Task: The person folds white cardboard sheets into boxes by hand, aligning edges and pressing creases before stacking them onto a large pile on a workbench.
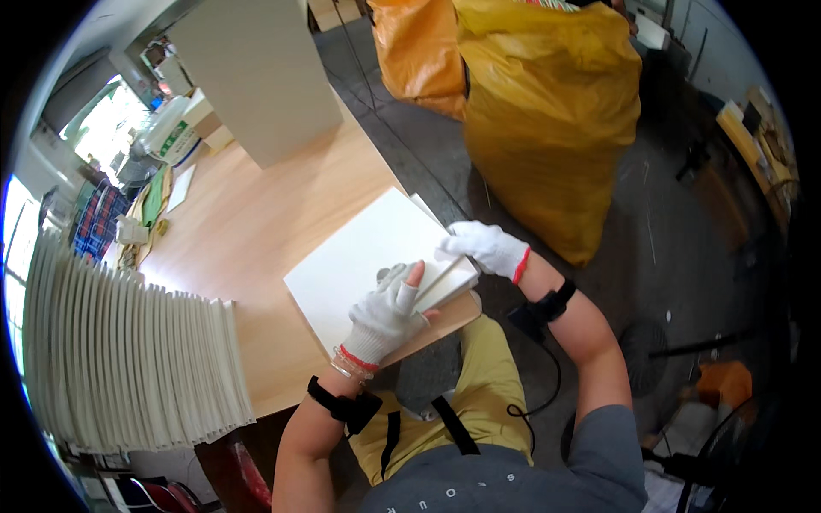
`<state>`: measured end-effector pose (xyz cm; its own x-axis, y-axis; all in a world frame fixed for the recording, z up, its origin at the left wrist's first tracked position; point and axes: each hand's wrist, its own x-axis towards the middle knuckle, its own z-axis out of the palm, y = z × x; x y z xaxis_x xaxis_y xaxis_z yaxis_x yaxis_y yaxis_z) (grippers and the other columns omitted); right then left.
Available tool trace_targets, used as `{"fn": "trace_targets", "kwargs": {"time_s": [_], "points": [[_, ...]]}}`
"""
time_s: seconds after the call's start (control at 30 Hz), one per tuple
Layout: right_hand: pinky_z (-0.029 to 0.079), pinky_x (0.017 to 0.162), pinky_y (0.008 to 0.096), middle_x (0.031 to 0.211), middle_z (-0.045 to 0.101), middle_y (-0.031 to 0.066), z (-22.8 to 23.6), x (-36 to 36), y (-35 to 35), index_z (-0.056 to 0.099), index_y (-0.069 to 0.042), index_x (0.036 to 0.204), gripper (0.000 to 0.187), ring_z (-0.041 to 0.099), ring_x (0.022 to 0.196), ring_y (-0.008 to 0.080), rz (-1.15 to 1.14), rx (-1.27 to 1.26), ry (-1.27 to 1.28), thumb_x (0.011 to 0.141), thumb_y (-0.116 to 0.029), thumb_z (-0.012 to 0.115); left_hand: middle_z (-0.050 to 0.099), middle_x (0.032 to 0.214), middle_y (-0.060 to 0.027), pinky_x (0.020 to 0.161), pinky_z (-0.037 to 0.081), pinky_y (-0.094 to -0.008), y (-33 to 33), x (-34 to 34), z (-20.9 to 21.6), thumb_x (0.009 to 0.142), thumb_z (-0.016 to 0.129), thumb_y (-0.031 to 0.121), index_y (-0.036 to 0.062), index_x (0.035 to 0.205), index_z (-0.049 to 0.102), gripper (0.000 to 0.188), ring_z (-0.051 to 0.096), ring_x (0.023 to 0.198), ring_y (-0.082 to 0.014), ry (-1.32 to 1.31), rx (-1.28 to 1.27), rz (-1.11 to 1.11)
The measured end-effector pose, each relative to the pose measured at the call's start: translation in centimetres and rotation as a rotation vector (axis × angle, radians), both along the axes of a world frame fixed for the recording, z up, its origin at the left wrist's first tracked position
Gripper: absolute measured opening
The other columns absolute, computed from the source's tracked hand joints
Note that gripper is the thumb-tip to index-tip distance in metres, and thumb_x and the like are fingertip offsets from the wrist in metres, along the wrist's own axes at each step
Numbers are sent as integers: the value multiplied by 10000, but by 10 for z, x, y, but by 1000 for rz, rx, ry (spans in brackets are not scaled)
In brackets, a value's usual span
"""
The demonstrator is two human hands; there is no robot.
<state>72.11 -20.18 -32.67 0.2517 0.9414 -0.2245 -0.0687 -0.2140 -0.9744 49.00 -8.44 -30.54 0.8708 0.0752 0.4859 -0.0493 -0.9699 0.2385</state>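
White panel [355, 256] beneath left grip [386, 308]; right grip [483, 244] at right edge.

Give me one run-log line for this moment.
Left hand: gloved, on white board | Right hand: gloved, at board's right edge | White board: flat, over table | Pale panels: upright row, left

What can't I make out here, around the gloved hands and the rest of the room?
All in the head view:
Left palm: hidden behind the back of the left hand, over the white board.
Yellow sack's contents: hidden by its opaque side.
Tall grey board's top: cut off by the upper edge.
Outside the window: washed out by glare.
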Motion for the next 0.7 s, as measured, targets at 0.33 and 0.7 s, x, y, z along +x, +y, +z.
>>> {"fn": "trace_targets", "kwargs": {"time_s": [0.33,0.7], "points": [[469,993,309,1227,658,85,-24,-18,-18,553,59,1327,483,593,1120,150,-155,399,-51,983,-263,660,600,1336,-206,1031,493,-407,73,-87,17,849,783,226,34,1416,494,665,566,1248,-333,-255,-621,755],[470,481,270,859,610,6,-11,-5,-9,609,-25,1136,450,575,637,114,-20,62,261,999,-453,608,651,1138,-49,737,570,-311,33,-166,82,934,677,150,36,1346,522,454,660,939,-160,-369,-1575,284]]}}
